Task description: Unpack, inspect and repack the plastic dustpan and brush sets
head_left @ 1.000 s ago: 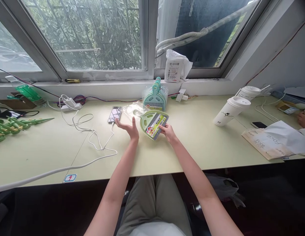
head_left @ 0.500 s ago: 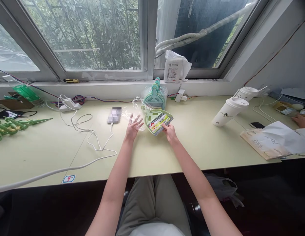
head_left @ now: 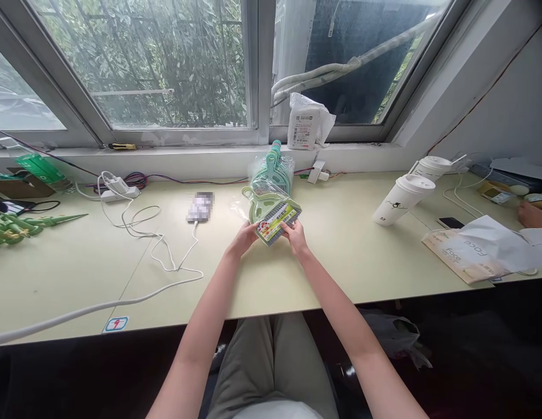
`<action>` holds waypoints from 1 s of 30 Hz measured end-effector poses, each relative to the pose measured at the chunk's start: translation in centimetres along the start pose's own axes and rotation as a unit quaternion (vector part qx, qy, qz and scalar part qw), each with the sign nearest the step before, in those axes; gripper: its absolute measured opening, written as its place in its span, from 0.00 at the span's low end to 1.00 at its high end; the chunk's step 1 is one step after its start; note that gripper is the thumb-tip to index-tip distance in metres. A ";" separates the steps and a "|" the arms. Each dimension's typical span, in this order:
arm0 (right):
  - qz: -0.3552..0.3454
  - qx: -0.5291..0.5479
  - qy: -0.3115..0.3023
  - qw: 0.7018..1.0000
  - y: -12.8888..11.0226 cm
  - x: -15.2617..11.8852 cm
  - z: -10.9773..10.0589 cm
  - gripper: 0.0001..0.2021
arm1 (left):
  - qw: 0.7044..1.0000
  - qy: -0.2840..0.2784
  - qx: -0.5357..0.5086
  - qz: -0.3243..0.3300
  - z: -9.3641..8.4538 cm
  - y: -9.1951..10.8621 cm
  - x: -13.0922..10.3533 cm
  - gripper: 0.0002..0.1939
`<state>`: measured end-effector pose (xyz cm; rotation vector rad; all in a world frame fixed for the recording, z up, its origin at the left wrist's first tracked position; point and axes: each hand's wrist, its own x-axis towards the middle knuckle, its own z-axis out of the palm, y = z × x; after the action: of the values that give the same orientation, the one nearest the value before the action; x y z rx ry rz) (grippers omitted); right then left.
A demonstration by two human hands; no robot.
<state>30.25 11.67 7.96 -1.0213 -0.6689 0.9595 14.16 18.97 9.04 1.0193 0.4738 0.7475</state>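
"How is it being held?"

"By both hands. The near left corner of the green dustpan (head_left: pixel 258 212) is pinched by the left hand (head_left: pixel 243 239), though some of its fingertips are hidden; the near right side is pinched by the right hand (head_left: pixel 296 235), its thumb laid on top. Whether the pan is touching the table below cannot be told."

"And how will it handle?"

"It is judged to be light and fairly stiff, being apparently plastic. Bristles (head_left: pixel 277 234) are set along the wide edge, partly covered by a printed label (head_left: pixel 275 222); those should be found springy. A firmer hold would be given by the handle, which is pointed away. The clear film (head_left: pixel 238 205) around that end may be slippery and easily torn."

"What of the surface?"

"A smooth, pale table (head_left: pixel 340 262) is seen. A phone (head_left: pixel 201 208) is plugged into a white cable (head_left: pixel 166 250) on the left; two lidded cups (head_left: pixel 401 201) are stood on the right. Behind the pan, more dustpans (head_left: pixel 275 174) are stacked in clear wrapping."

"And beyond?"

"A wrapped package (head_left: pixel 304 125) is placed on the windowsill (head_left: pixel 196 154), and leaves (head_left: pixel 201 70) are seen through the window."
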 end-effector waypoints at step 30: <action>-0.024 0.029 0.064 0.997 0.5 0.7 0.7 0.21 | 0.998 0.055 0.011 0.027 2.8 -1.6 0.5 0.24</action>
<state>29.79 12.64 7.76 -1.0020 -0.5527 0.8594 16.91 17.25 8.84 1.0184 0.5517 0.8502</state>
